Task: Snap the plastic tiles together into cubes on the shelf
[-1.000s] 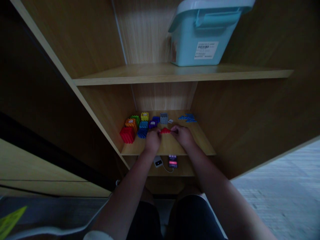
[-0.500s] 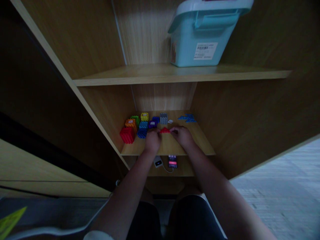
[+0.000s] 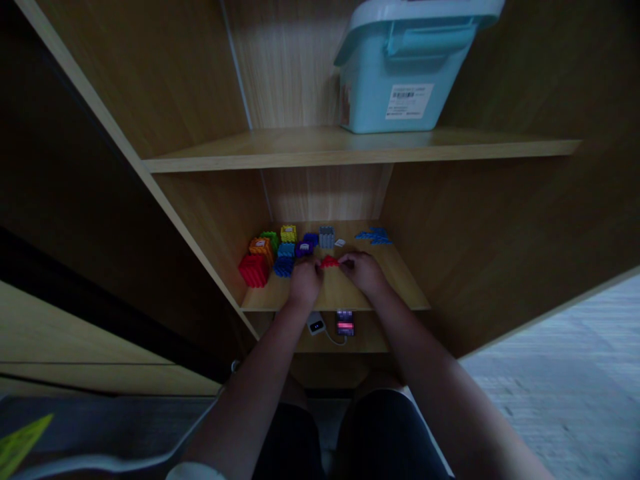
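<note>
A small red toothed plastic piece (image 3: 329, 262) is held between my two hands, low over the middle shelf (image 3: 345, 290). My left hand (image 3: 305, 277) pinches its left end. My right hand (image 3: 364, 270) has thumb and forefinger closed on its right end. Left of my left hand stand stacks of toothed pieces: a red stack (image 3: 254, 271), an orange stack (image 3: 261, 249), a dark blue stack (image 3: 283, 267) and a purple stack (image 3: 304, 249). Behind the red piece is a grey stack (image 3: 327, 237). Flat blue pieces (image 3: 374, 236) lie at the back right.
On the shelf above sits a light blue lidded box (image 3: 400, 80). Yellow (image 3: 289, 233) and green (image 3: 271, 239) stacks stand at the back left. A lit phone (image 3: 345, 323) and a white device (image 3: 315, 325), joined by a cable, lie on the lower shelf.
The red piece looks slightly more bunched up or tilted between my fingers. Both hands stay nearly where they were, and the view has shifted very slightly.
</note>
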`<state>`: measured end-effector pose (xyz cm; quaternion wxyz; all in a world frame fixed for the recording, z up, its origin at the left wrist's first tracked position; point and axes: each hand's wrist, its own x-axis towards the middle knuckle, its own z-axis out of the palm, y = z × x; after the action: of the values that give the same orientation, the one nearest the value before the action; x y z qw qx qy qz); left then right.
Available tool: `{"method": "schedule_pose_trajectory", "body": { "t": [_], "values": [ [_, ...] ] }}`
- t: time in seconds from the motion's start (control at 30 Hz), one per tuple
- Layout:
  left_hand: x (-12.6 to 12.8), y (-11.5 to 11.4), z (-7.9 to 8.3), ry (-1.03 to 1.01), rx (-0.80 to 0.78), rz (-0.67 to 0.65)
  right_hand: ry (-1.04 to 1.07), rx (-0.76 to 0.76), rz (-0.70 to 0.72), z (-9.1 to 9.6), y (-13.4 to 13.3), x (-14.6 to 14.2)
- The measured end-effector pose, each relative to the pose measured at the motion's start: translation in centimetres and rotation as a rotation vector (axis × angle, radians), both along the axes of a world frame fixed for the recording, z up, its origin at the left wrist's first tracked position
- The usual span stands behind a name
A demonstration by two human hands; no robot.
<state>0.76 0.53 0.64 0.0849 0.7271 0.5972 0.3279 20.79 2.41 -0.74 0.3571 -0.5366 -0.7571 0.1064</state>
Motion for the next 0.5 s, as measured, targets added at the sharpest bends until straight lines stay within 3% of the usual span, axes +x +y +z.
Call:
{"method": "schedule_pose_trajectory", "body": {
  "t": [0.3, 0.5],
  "values": [
    [0.08, 0.05, -0.13, -0.001, 0.011, 0.0, -0.085, 0.249, 0.111, -0.04, -0.15, -0.54],
    [0.0, 0.43, -0.87, -0.043, 0.053, 0.011, -0.109, 0.275, 0.227, 0.09, -0.35, -0.89]
  ]
}}
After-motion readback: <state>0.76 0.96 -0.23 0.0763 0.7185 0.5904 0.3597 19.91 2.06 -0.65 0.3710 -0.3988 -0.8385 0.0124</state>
